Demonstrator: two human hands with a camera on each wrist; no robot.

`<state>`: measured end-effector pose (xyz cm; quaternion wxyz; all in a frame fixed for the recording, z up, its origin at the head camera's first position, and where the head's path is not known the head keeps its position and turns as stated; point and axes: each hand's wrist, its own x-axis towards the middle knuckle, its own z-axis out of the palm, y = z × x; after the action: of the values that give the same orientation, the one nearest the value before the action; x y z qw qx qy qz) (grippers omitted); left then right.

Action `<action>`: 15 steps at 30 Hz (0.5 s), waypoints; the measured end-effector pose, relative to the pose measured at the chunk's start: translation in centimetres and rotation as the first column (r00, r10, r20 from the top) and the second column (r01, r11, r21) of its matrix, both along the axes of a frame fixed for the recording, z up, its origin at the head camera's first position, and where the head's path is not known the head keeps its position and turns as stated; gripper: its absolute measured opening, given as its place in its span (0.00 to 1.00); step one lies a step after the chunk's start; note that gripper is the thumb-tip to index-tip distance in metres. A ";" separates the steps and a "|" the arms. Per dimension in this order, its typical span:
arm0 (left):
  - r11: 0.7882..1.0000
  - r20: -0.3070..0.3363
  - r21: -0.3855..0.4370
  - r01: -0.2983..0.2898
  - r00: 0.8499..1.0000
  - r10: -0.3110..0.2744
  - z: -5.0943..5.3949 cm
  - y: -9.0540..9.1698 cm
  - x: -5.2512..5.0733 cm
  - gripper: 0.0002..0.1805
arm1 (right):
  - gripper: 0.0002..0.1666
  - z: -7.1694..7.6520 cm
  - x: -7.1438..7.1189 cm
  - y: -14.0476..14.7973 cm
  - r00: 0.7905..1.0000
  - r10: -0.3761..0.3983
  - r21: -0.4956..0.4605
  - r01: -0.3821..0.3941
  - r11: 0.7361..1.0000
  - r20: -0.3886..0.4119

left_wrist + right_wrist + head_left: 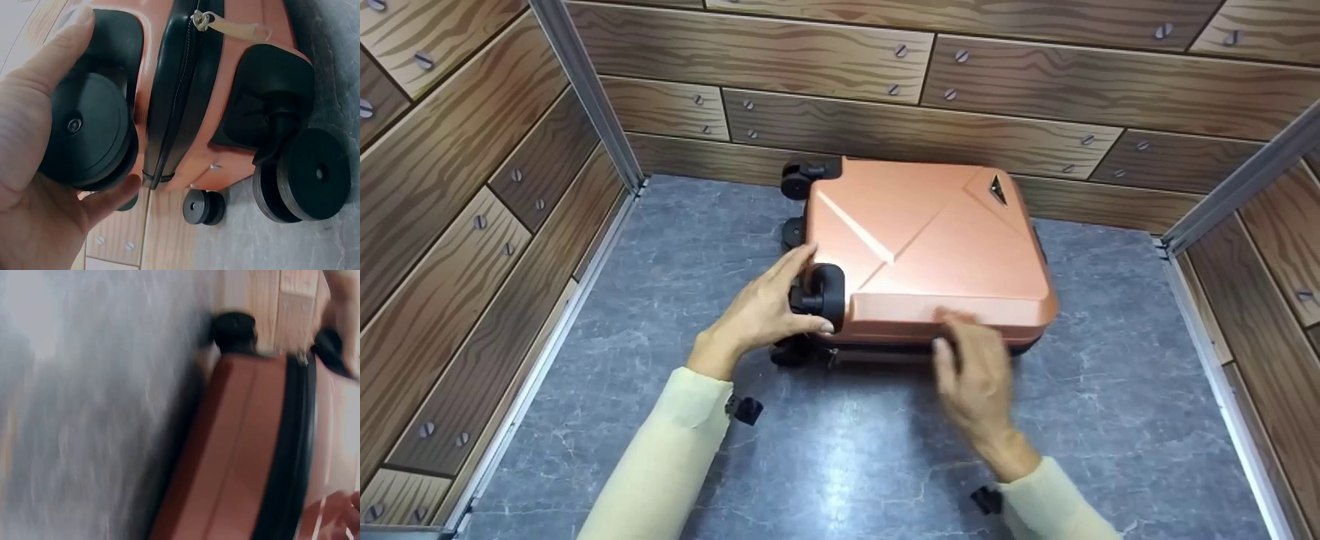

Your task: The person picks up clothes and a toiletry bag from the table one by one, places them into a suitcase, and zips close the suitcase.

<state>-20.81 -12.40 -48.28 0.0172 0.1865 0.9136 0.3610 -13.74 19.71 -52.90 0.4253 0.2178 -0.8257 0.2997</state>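
A peach-coloured hard-shell suitcase (945,240) lies flat on the floor, its black wheels toward the left. My left hand (761,311) holds the near left corner around a wheel (84,129). In the left wrist view the thumb rests on the black wheel housing (115,45), with a finger on the wheel's other side. A zipper pull (239,29) hangs from the black zipper band (180,84). Blurred, my right hand (976,379) is at the suitcase's near long side with fingers loosely bent and nothing held; whether the fingertips touch the shell I cannot tell.
Grey marbled flooring (840,465) lies under the suitcase. A wood-patterned back wall (825,112) stands close behind it. Similar panels, a left wall (472,247) and a right wall (1275,277), have metal strips along their edges.
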 end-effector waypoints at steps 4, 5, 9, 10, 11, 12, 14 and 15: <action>0.999 0.059 0.038 0.021 0.998 -0.023 -0.4 -0.7 0.2 0.62 | 0.24 0.8 -0.5 2.6 0.990 -0.138 -0.052 0.138 0.989 0.009; 0.999 0.076 0.048 0.022 0.997 -0.026 -0.5 -0.8 0.2 0.61 | 0.26 0.8 -0.6 3.1 0.985 -0.169 -0.061 0.171 0.983 0.025; 0.997 0.120 0.071 0.012 0.993 -0.020 -0.7 -1.1 0.4 0.59 | 0.39 0.6 -0.7 4.4 0.955 -0.248 -0.038 0.257 0.966 0.165; 0.998 0.121 0.070 0.008 0.993 -0.017 -0.7 -1.1 0.4 0.59 | 0.43 0.5 -0.7 4.6 0.944 -0.257 -0.025 0.267 0.963 0.207; 0.998 0.115 0.063 0.006 0.993 -0.013 -0.8 -1.1 0.4 0.59 | 0.47 0.4 -0.6 4.6 0.932 -0.263 -0.009 0.274 0.962 0.248; 0.998 0.108 0.055 0.005 0.994 -0.010 -0.8 -1.1 0.4 0.58 | 0.50 0.3 -0.6 4.6 0.919 -0.270 0.007 0.280 0.960 0.289; 0.999 0.090 0.032 -0.004 0.996 0.001 -0.8 -1.2 0.6 0.58 | 0.55 0.2 -0.6 4.5 0.897 -0.275 0.032 0.282 0.959 0.347; 1.000 0.084 0.024 -0.009 0.996 0.007 -0.8 -1.2 0.7 0.58 | 0.56 0.1 -0.6 4.4 0.889 -0.278 0.043 0.282 0.959 0.363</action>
<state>-20.15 -13.57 -49.06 0.0518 0.1678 0.9084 0.3795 -14.37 24.16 -52.78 0.3042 0.0350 -0.9114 0.2749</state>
